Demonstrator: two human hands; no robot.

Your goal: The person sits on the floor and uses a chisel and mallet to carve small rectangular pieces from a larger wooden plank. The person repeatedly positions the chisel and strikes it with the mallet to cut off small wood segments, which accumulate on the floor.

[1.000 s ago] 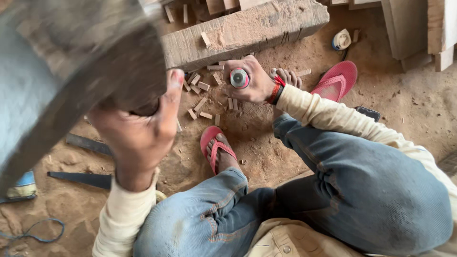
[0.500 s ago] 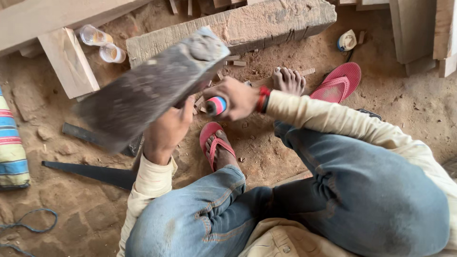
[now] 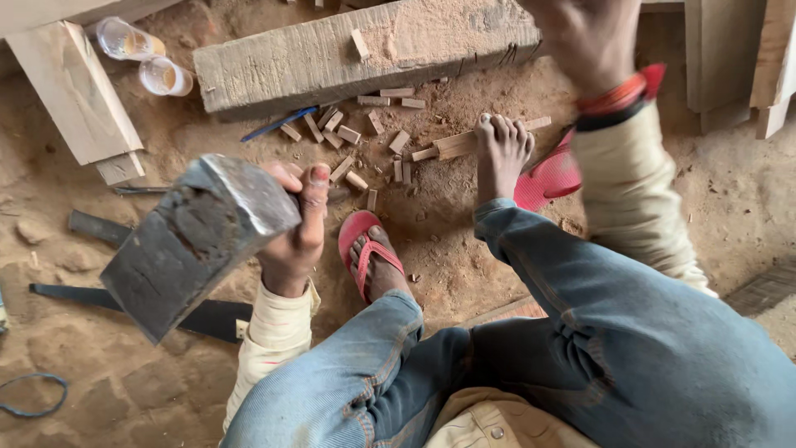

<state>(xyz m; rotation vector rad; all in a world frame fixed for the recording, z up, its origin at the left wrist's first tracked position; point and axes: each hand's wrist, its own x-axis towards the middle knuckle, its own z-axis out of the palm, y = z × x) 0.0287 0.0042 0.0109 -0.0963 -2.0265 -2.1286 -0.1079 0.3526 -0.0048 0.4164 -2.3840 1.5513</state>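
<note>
Steel-grey and heavy-looking, a blunt axe-like blade [image 3: 195, 245] fills the left of the view, raised above the sandy floor [image 3: 730, 191] with its broad flat face tilted up toward the camera. The left hand [image 3: 294, 220] is clenched around its near end, thumb pressed along the metal edge. The right hand [image 3: 584, 37] sits at the top edge, mostly cropped out (a red band shows at its wrist), so I cannot tell whether it grips anything. Beyond the blade lies a long rough timber beam [image 3: 332, 58], with small cut wood blocks [image 3: 348, 137] scattered just in front of it. One foot wears a red sandal [image 3: 365, 249]; the other foot [image 3: 502, 153] is bare, toes resting on a wooden strip [image 3: 452, 145].
</note>
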